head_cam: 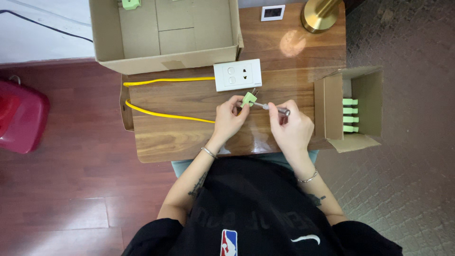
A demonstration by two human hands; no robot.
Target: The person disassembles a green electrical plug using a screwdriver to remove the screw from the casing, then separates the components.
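Note:
My left hand (pixel 228 116) pinches a small light green plug (pixel 248 99) above the wooden table (pixel 180 137). My right hand (pixel 291 125) grips a slim screwdriver (pixel 275 108) whose tip meets the plug from the right. A yellow cable (pixel 163 97) loops across the table's left part and runs under my left hand. Just behind the plug lies a white wall socket plate (pixel 237 75), flat on the wood.
A large open cardboard box (pixel 166 35) stands at the back with one green plug (pixel 131 4) inside. At the right edge, a smaller open box (pixel 353 106) holds several green plugs. Also present: a brass lamp base (pixel 320 14), a small white plate (pixel 273 13), a red container (pixel 21 116) on the floor.

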